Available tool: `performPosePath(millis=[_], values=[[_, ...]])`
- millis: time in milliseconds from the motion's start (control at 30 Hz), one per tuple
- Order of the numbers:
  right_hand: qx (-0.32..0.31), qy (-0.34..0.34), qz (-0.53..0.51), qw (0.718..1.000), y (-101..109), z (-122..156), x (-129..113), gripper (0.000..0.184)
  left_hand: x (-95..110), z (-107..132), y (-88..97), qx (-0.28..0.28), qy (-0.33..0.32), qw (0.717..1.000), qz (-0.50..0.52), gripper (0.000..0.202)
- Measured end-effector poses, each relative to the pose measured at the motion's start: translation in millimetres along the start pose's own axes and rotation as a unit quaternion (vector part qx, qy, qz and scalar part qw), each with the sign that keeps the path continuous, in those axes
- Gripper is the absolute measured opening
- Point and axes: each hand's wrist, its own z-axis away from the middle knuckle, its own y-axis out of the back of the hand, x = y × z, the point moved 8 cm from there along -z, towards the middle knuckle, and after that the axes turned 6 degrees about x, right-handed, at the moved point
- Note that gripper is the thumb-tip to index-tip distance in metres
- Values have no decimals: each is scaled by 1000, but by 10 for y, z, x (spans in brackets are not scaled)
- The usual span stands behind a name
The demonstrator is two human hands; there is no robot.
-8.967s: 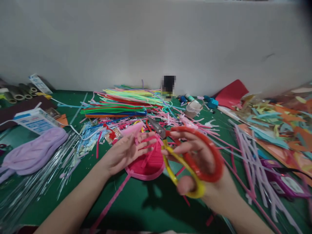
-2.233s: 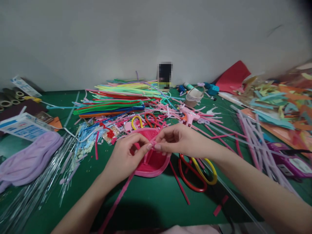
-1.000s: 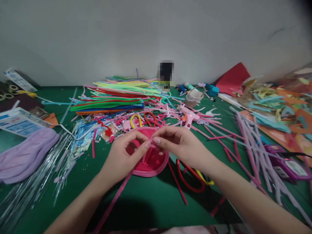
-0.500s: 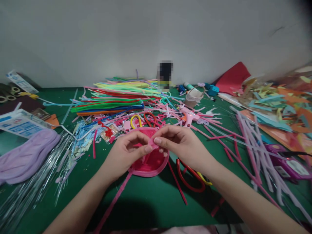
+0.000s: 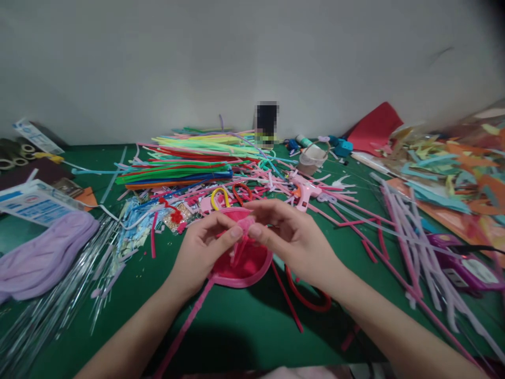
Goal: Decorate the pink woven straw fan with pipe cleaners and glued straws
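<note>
Between my two hands is a small light-pink fuzzy piece (image 5: 245,225), its shape partly covered by fingers. My left hand (image 5: 203,247) pinches it from the left with thumb and forefinger. From the other side my right hand (image 5: 290,237) is closed on it, thumb against its edge. Right below lies a round pink-rimmed piece (image 5: 240,283) with a red see-through middle; a wrapped pink stem (image 5: 185,326) runs from it toward me. Scissors with red handles (image 5: 310,300) lie beneath my right wrist.
Bundles of coloured pipe cleaners (image 5: 177,168) lie at the back. A pink glue gun (image 5: 303,192) and a small bucket (image 5: 311,158) stand behind my right hand. Lilac strips (image 5: 422,247) and a purple device (image 5: 461,266) are at right; lilac leaf-shaped pieces (image 5: 47,252) and metal wires (image 5: 59,300) at left.
My right hand has turned slightly, its fingers rising and arching over the pink piece. More of that piece shows between the thumbs now. Both hands stay above the round pink piece.
</note>
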Motion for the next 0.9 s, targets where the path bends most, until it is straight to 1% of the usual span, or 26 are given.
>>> performPosePath(millis=[33, 67, 167, 200, 300, 367, 467, 567, 700, 733, 800, 900], values=[[15, 24, 17, 999, 13, 22, -20, 24, -10, 1, 6, 3, 1, 1000, 5, 16], [27, 53, 42, 997, 21, 46, -53, 24, -22, 3, 8, 4, 4, 1000, 9, 17], [46, 153, 126, 979, 23, 117, -202, 13, -56, 8, 0, -5, 19, 1000, 14, 20], [48, 180, 143, 972, 21, 133, -248, 12, -66, 8, -3, -8, 26, 999, 18, 23], [39, 231, 166, 958, 10, 158, -326, 14, -101, 11, -28, -23, 59, 997, 43, 30], [34, 257, 183, 948, -2, 172, -341, 16, -124, 20, -61, -36, 87, 994, 61, 28], [49, 309, 241, 919, -11, 223, -356, 19, -114, 37, -93, -39, 102, 991, 81, 25], [51, 363, 287, 885, -35, 292, -370, 19, -84, 51, -106, -32, 90, 992, 82, 26], [42, 415, 326, 848, -80, 364, -388, 21, -66, 58, -108, -27, 69, 995, 71, 24], [43, 420, 331, 844, -87, 370, -388, 21, -65, 58, -105, -26, 67, 995, 70, 23], [45, 418, 324, 848, -90, 364, -382, 20, -60, 59, -100, -25, 71, 994, 82, 25], [38, 400, 282, 871, -81, 313, -395, 19, -39, 70, -133, -50, 92, 988, 115, 33]])
